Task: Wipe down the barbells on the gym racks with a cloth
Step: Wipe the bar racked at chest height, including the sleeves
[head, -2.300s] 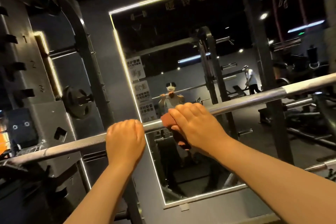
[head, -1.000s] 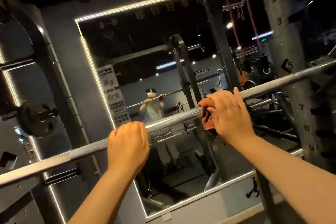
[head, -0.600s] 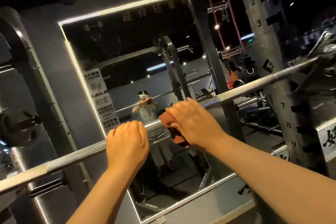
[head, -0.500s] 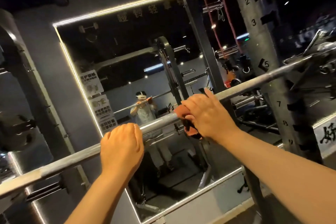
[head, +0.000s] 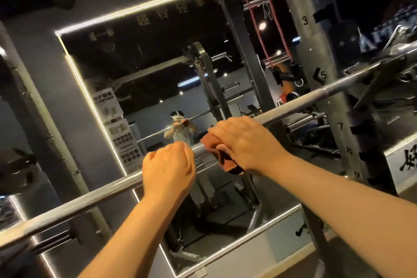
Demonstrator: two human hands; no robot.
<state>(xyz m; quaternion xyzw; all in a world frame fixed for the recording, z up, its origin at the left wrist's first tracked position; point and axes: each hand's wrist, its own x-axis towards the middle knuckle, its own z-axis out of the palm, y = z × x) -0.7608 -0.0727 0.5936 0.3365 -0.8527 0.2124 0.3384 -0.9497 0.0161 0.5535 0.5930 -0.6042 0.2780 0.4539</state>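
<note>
Steel, brushed and grey, runs across my view from 8 o'clock up to 2 o'clock: the barbell (head: 304, 102), resting on the rack. Near the centre, a rust-brown cloth (head: 222, 157) is wrapped over the shaft, soft and rumpled, with a frayed corner hanging below the bar toward 5 o'clock.

My right hand (head: 246, 142) has its grip closed over that cloth, fingers curled across the top of the bar and pressing the fabric to the metal. My left hand (head: 169, 169), just beside it at 8 o'clock, is fisted round the bare shaft, steadying it.

Progress I judge as partway at best. The cloth sits about mid-shaft, and nothing on the metal tells me which stretches are wiped; no sheen or streak marks a boundary. The run toward 2 o'clock, up to the rack upright (head: 316, 40), and the long run toward 8 o'clock past my left hand both may need passes. Other barbells, if any, are not yet dealt with here.

Just right of my right hand, the bar turns finely knurled, a rough diamond grain that should drag on the fabric; under the cloth it looks smooth and round. The upright is matte, blocky, and stamped with numbers. Behind it all, a light-edged mirror (head: 158, 63) reflects the rack.
</note>
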